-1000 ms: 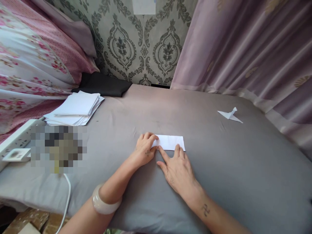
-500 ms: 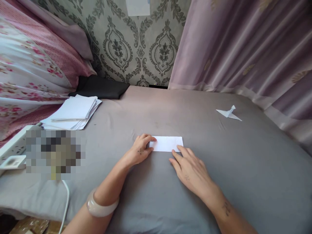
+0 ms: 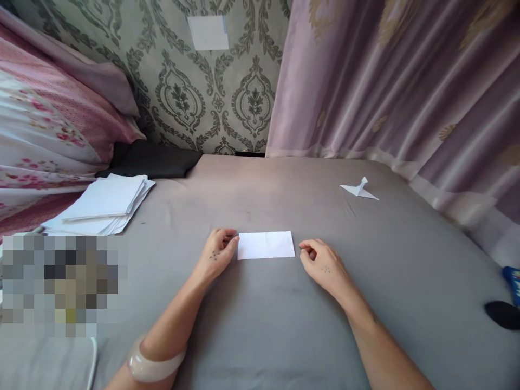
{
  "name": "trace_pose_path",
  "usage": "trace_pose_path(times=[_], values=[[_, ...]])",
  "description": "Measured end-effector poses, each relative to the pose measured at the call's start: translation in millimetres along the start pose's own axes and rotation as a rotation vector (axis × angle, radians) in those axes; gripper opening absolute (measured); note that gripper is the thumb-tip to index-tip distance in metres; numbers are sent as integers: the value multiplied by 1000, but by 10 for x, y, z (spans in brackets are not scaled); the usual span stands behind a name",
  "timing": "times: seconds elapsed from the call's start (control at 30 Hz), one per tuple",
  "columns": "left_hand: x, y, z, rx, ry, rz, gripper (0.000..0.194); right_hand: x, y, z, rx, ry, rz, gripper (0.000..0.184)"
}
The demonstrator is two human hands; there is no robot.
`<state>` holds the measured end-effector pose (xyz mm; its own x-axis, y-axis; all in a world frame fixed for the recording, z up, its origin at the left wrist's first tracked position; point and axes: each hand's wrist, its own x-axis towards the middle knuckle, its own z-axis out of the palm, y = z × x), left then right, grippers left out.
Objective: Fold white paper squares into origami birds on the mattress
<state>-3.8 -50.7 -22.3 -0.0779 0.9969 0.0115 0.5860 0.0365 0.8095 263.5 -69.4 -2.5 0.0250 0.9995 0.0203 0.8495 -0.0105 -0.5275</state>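
A white paper, folded into a long rectangle, lies flat on the grey sheet in front of me. At its left end is my left hand, fingers curled, thumb and forefinger closed at the upper left corner. My right hand rests just off the paper's right end, its fingers curled inward and nothing visible in them. A narrow gap separates it from the paper. Farther back on the right stands a small folded paper bird.
A stack of white paper lies at the left, before a black folded item. Beside it are a blurred-out patch and a white cable. A dark oval object sits at the right edge. Curtains hang behind.
My right hand has drawn off the paper to the right and curled its fingers. My left hand has shifted from on top of the paper to its left edge. The view has turned right.
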Motion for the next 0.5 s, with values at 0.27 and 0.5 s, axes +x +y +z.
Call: trace_pose_path(times=[0.27,0.5], values=[[-44,103,-15,-44,-38,20,24,-41,-115,48,134,-4,-46,22],[-85,227,-39,-96,46,115,19,-41,-128,88,292,66,-185,10]])
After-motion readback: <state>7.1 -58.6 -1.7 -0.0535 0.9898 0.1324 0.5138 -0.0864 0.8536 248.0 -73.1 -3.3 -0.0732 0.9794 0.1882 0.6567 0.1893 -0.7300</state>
